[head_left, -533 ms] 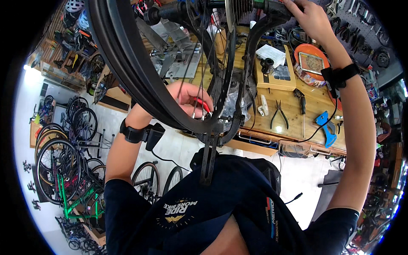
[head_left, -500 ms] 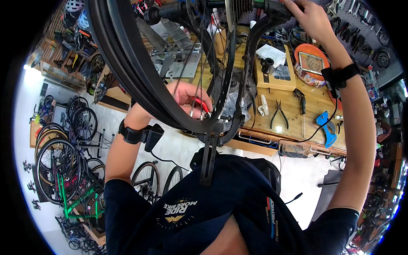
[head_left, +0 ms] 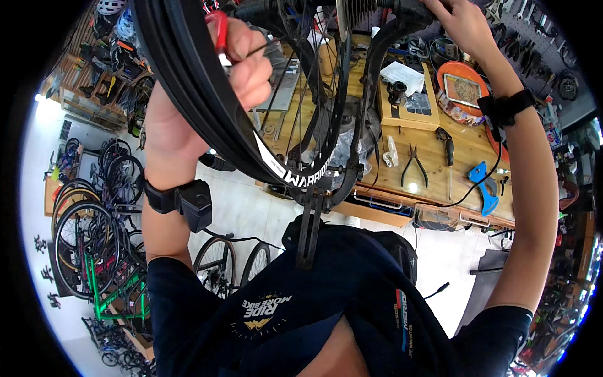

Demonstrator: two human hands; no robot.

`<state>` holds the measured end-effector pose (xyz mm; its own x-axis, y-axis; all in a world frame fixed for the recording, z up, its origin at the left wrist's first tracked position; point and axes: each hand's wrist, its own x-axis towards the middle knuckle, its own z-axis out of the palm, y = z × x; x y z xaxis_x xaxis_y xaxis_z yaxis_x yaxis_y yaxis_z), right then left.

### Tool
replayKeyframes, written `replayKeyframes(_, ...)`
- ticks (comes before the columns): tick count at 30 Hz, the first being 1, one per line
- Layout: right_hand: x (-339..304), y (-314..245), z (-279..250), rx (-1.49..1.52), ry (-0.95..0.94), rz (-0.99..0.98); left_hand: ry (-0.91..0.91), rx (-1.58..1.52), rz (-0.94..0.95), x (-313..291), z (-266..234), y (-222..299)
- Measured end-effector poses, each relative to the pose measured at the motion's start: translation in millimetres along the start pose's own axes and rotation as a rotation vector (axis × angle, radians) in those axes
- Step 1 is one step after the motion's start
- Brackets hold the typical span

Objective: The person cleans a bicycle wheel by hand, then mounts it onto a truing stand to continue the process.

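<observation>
A black bicycle wheel rim with thin spokes and a white-lettered patch stands in a dark truing stand. The cassette shows at the hub near the top edge. My left hand is at the upper left part of the wheel, its wrist behind the rim and its fingers closed among the spokes. Pinched in it is a red spoke wrench, partly covered by my fingers. My right hand rests on the stand's upper right end; its fingertips are cut off or hidden, so its grip cannot be made out.
On the wooden workbench lie pliers, a screwdriver, a blue tool, a cardboard box and an orange round container. Several bikes stand at the left. A black cable hangs from my right wrist strap.
My left hand has moved up and left from the bottom of the rim, carrying the red spoke wrench. The wheel has turned, bringing white lettering into view. My right hand stays nearly still.
</observation>
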<state>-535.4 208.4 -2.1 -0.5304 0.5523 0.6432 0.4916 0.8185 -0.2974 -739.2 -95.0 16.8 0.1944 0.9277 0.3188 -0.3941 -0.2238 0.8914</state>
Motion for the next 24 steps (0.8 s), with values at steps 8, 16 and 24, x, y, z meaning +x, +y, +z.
replayKeyframes(8,0.1,6.2,1.2,0.018,0.033,-0.032,0.068,0.239,-0.209,-9.2,6.2,-1.7)
replayKeyframes(16,-16.9,5.7,-4.1,-0.106,0.196,-0.09,0.012,0.611,-0.455,-21.5,-19.8,-53.6)
replayKeyframes(24,-216.0,-86.5,15.6,0.595,-0.512,0.134,0.105,0.524,-0.439,-28.3,-22.1,-80.8)
